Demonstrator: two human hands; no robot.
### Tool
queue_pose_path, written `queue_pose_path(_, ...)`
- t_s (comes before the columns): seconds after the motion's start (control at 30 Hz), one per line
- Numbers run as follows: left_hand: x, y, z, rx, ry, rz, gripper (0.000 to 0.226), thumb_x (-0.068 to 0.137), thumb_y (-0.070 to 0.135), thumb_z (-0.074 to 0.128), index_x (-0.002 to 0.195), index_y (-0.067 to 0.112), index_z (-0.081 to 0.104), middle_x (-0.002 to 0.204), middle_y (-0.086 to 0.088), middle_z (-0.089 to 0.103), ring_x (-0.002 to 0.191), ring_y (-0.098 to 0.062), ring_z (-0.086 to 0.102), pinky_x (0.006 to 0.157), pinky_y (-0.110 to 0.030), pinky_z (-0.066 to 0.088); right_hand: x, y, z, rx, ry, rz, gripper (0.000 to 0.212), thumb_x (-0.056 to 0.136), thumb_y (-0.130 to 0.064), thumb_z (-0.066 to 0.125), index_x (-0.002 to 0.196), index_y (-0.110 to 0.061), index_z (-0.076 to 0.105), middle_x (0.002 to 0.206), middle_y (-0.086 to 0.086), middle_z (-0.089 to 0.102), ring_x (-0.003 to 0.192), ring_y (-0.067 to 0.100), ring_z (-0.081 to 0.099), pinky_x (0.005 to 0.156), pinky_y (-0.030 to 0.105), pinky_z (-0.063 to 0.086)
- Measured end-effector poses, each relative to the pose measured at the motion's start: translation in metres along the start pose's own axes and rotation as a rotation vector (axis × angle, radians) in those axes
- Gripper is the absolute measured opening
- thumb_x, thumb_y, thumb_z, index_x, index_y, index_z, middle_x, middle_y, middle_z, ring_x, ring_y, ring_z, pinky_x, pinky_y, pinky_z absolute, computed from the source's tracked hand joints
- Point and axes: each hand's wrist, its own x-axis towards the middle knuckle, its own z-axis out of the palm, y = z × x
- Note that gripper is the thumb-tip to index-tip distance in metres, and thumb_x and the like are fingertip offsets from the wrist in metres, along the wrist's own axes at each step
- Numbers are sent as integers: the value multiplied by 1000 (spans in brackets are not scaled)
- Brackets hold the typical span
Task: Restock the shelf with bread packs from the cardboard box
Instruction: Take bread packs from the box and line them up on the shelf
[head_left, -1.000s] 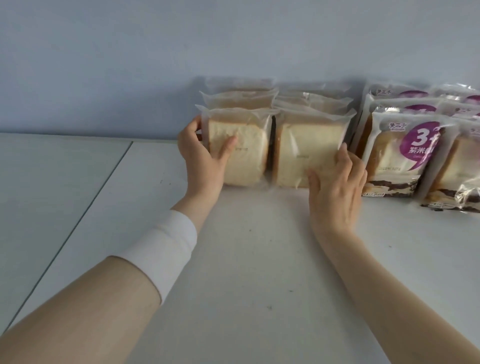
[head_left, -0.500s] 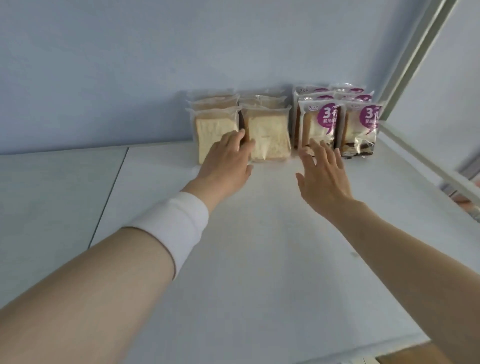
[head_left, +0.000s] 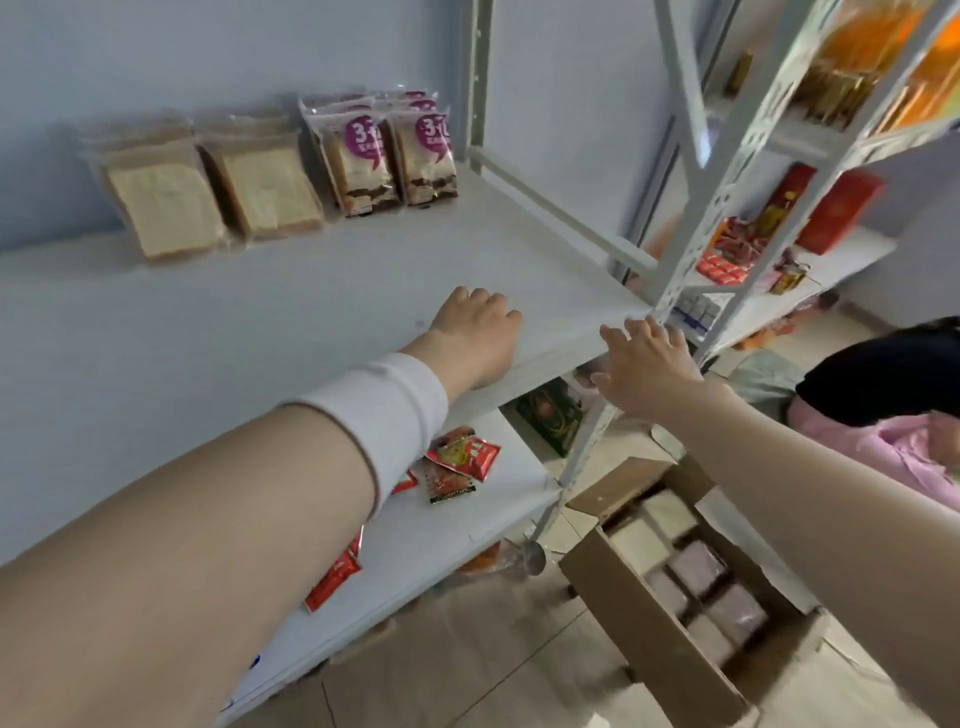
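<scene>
While your left hand (head_left: 475, 332) rests palm-down and empty on the white shelf (head_left: 311, 291), near its front edge, your right hand (head_left: 647, 364) hangs just off that edge with its fingers spread, holding nothing. At the back of the shelf, against the wall, stand the plain bread packs (head_left: 213, 200) in two rows, and just beside them on the right the purple-labelled packs (head_left: 387, 156), also in two rows. Down on the floor to your right sits the open cardboard box (head_left: 670, 597), with more packs inside (blurred, so you cannot tell which kind). Red snack packets (head_left: 460, 465) lie scattered on the lower shelf beneath your left forearm, which wears a white wristband (head_left: 384, 415).
</scene>
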Motion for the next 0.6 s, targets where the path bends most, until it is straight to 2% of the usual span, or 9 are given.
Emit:
queue_pose_path(0.17, 45, 143, 8, -38, -73, 261, 46, 93, 36, 42, 134, 13, 41, 136, -11, 47, 124, -31, 44, 100, -41, 34, -51, 128, 59, 17, -169, 170, 58, 95, -40, 39, 143, -12, 27, 149, 17, 27, 141, 34, 15, 113, 53, 18)
queue_pose_path(0.3, 78, 244, 44, -18, -161, 392, 37, 94, 31, 42, 126, 13, 47, 127, -11, 53, 118, -30, 49, 91, -39, 39, -86, 203, 131, 67, -414, 365, 50, 95, -35, 41, 138, -12, 34, 145, 17, 32, 139, 35, 19, 112, 54, 19)
queue_pose_path(0.43, 112, 308, 95, -32, -311, 486, 38, 94, 27, 41, 129, 12, 45, 128, -12, 53, 115, -30, 50, 89, -40, 39, -96, 242, 199, 139, -521, 458, 45, 94, -31, 38, 135, -12, 36, 141, 16, 37, 136, 35, 22, 110, 56, 22)
queue_pose_path(0.6, 171, 347, 162, -109, -474, 507, 41, 93, 27, 44, 130, 11, 42, 129, -13, 52, 117, -31, 49, 92, -42, 40, -77, 249, 280, 291, -611, 515, 44, 95, -32, 37, 133, -10, 38, 143, 17, 36, 139, 36, 19, 111, 55, 21)
